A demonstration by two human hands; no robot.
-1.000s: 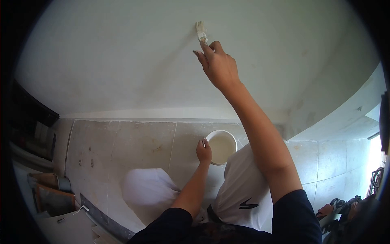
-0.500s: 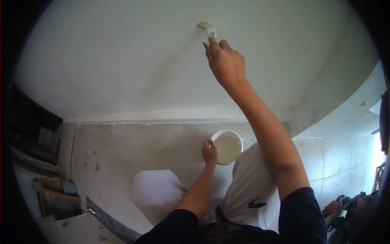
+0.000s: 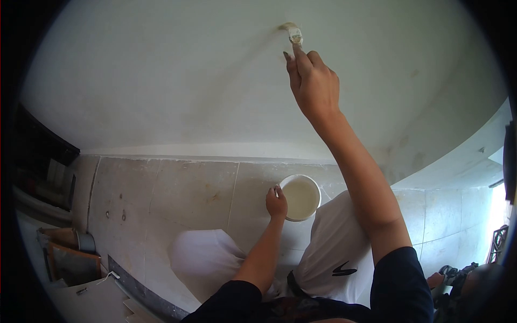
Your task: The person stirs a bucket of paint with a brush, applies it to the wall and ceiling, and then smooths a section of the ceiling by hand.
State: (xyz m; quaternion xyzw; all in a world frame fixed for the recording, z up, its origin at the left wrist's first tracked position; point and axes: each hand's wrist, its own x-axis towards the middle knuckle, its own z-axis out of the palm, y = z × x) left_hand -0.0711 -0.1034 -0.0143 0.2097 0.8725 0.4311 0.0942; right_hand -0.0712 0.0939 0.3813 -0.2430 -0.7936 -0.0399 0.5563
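Note:
My right hand (image 3: 315, 81) is closed around the handle of a paintbrush (image 3: 294, 34), its arm stretched up and forward. The brush's bristles press against the pale wall (image 3: 161, 81) and bend to the left. Lower down, my left hand (image 3: 277, 203) grips the left rim of a white bucket (image 3: 319, 200). Off-white liquid paint (image 3: 301, 199) lies inside the bucket, which is between my left hand and my right knee. My fingers hide part of the brush handle and of the bucket's rim.
Grey floor tiles (image 3: 177, 199) run along the foot of the wall. At the lower left stand a brown-edged box (image 3: 72, 261) and a pale panel (image 3: 94, 301). Dark furniture (image 3: 46, 140) is at the far left. Dark, cluttered items (image 3: 458, 280) lie at the lower right.
My right hand and the paintbrush have moved a little right and upward along the wall. The left hand remains on the bucket's rim. The view has shifted slightly.

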